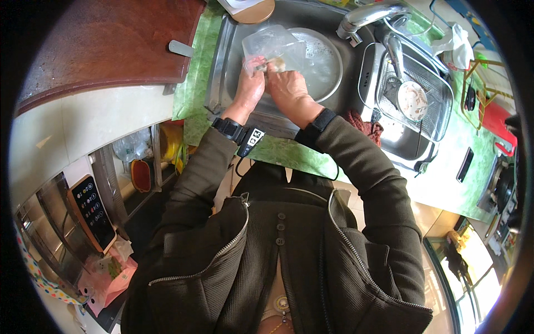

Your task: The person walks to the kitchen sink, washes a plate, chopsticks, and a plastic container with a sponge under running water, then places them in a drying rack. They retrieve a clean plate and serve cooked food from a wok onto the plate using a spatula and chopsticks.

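Over the left basin of a stainless steel sink (217,54), my left hand (251,85) grips a clear plastic container (269,41) by its near edge. Close beside it, my right hand (290,85) is shut on a small pale, wadded thing (277,63), perhaps a scrubber, pressed against the container. What that thing is made of cannot be told. Beneath the container a round metal bowl (338,71) holds cloudy, foamy water. The container hides part of the bowl's left side.
A chrome faucet (371,14) reaches in at the upper right. A wire basket (438,104) holding a patterned bowl (412,101) sits in the right basin. A reddish-brown cloth (365,127) lies on the divider's near end. A phone (465,165) rests on the green counter (446,188).
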